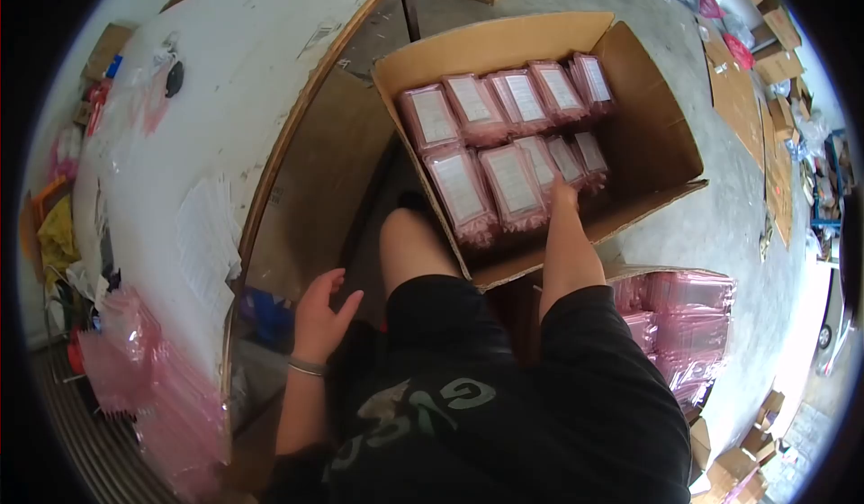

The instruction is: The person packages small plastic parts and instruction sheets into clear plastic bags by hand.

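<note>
My right hand [564,196] reaches down into a large open cardboard box [650,99]. It touches the lower row of pink plastic-bag bundles, beside a bundle with a white label sheet [537,159]. Its fingers are small and partly hidden, so whether they grip a bundle does not show. Two rows of such bundles [436,115] fill the left and middle of the box, white sheets facing up. My left hand [326,315] is held in the air left of my knee, fingers apart and holding nothing, with a band on the wrist.
A white-topped table [297,18] with a curved-looking edge stands on the left, bearing paper sheets [207,243] and a heap of pink plastic bags [153,369]. Another box at my right holds stacked pink bundles [688,324]. Flattened cardboard [733,99] lies on the floor at right.
</note>
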The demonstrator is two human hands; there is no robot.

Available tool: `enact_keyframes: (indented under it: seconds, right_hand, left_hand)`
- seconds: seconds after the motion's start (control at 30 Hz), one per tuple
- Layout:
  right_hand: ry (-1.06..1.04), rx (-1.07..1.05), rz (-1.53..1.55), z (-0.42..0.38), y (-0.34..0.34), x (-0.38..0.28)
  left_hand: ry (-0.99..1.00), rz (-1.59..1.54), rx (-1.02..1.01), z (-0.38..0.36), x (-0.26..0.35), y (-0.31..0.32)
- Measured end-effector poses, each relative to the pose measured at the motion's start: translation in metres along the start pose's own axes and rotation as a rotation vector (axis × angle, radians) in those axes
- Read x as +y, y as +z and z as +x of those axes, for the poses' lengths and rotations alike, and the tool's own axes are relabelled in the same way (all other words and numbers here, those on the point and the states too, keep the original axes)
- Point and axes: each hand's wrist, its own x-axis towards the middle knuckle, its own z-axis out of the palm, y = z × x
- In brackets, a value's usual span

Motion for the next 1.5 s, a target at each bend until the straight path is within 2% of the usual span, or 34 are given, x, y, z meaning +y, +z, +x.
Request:
enact_keyframes:
  seconds: [0.1, 0.13, 0.23, 0.27, 0.33, 0.37, 0.43, 0.47, 0.5, 0.57, 0.6, 0.67, 0.7, 0.77, 0.8, 0.9, 1.0, 1.03, 1.07, 1.1, 1.17, 1.23, 1.27, 1.33, 1.4, 1.43, 1.47, 1.5]
  right_hand:
    - [-0.041, 0.027, -0.028, 0.017, 0.003, -0.02]
    - [-0.031, -0.008, -0.114, -0.017, 0.019, 0.027]
    - [-0.089, 0.098, -0.127, 0.008, 0.031, 0.007]
    - [-0.09, 0.133, -0.119, 0.021, 0.038, -0.009]
    - [-0.074, 0.262, -0.052, 0.032, 0.038, -0.04]
    - [-0.132, 0.334, 0.003, 0.015, 0.027, -0.045]
    - [-0.565, 0.381, 0.22, -0.092, -0.024, -0.083]
    - [-0.816, 0.269, 0.437, -0.107, -0.019, -0.096]
    - [-1.098, 0.092, 0.58, -0.126, -0.002, -0.139]
    - [-1.469, -0.215, 0.808, -0.265, 0.007, -0.177]
    - [-1.547, -0.296, 0.718, -0.338, 0.007, -0.178]
    - [-1.918, -0.442, 0.659, -0.484, 0.014, -0.151]
    - [-2.155, -0.492, 0.546, -0.532, 0.025, -0.134]
    - [-2.608, -0.719, 0.297, -0.63, 0.048, -0.1]
    - [-2.716, -0.675, 0.17, -0.67, 0.059, -0.084]
    - [-2.832, -0.336, 0.021, -0.732, 0.123, -0.054]
    - [-2.746, -0.713, -0.395, -0.746, 0.138, -0.073]
    - [-2.602, -0.933, -0.088, -0.744, 0.137, -0.077]
    - [-2.403, -1.124, 0.208, -0.739, 0.134, -0.081]
    - [-2.164, -1.275, 0.49, -0.73, 0.13, -0.084]
    - [-1.876, -1.447, 0.7, -0.716, 0.073, -0.092]
    - [-1.93, -1.607, 0.608, -0.692, 0.024, -0.083]
    - [-1.837, -1.776, 0.559, -0.685, 0.009, -0.073]
    - [-1.894, -1.746, 0.559, -0.666, 0.001, -0.064]
    - [-2.349, -0.842, 0.731, -0.655, -0.008, -0.063]
    - [-2.475, -0.507, 0.802, -0.652, -0.01, -0.062]
    - [-2.529, -0.135, 0.883, -0.649, -0.012, -0.061]
    - [-2.552, -0.124, 0.877, -0.645, -0.012, -0.057]
  left_hand:
    - [0.046, 0.035, 0.039, 0.011, -0.019, -0.003]
    - [-0.133, 0.026, -0.093, -0.094, -0.011, -0.025]
    - [-0.018, 0.063, 0.043, -0.063, -0.035, 0.005]
    - [0.007, 0.13, 0.106, -0.063, -0.043, -0.002]
    - [-0.069, 0.208, 0.238, -0.102, -0.032, -0.019]
    - [-0.093, 0.223, 0.215, -0.121, -0.023, -0.036]
    - [-0.121, 0.028, 0.282, -0.128, -0.018, -0.045]
    - [-0.029, -0.007, 0.363, -0.146, -0.028, -0.054]
    - [0.03, 0.039, 0.498, -0.16, -0.028, -0.068]
    - [0.144, 0.161, 0.686, -0.184, -0.008, -0.122]
    - [0.151, 0.199, 0.826, -0.198, 0.0, -0.14]
    - [0.116, 0.226, 1.033, -0.227, 0.007, -0.163]
    - [0.163, 0.212, 1.141, -0.239, 0.005, -0.166]
    - [0.133, 0.182, 1.225, -0.271, 0.004, -0.17]
    - [0.136, 0.154, 1.262, -0.284, -0.002, -0.17]
    - [0.098, 0.085, 1.338, -0.308, -0.018, -0.157]
    - [0.097, -0.111, 1.368, -0.325, -0.03, -0.143]
    - [0.101, -0.202, 1.37, -0.329, -0.031, -0.14]
    - [0.021, -0.334, 1.335, -0.333, -0.037, -0.137]
    - [-0.014, -0.607, 1.24, -0.333, -0.039, -0.137]
    - [-0.044, -1.139, 1.031, -0.314, -0.048, -0.133]
    - [0.208, -1.895, 0.782, -0.285, -0.025, -0.154]
    - [0.266, -1.932, 0.717, -0.27, -0.025, -0.158]
    - [0.385, -2.003, 0.552, -0.238, -0.029, -0.158]
    - [0.389, -2.104, 0.588, -0.21, -0.025, -0.152]
    - [0.39, -2.144, 0.608, -0.197, -0.021, -0.153]
    - [0.275, -2.14, 0.7, -0.187, -0.012, -0.155]
    - [0.334, -2.192, 0.628, -0.181, -0.012, -0.156]
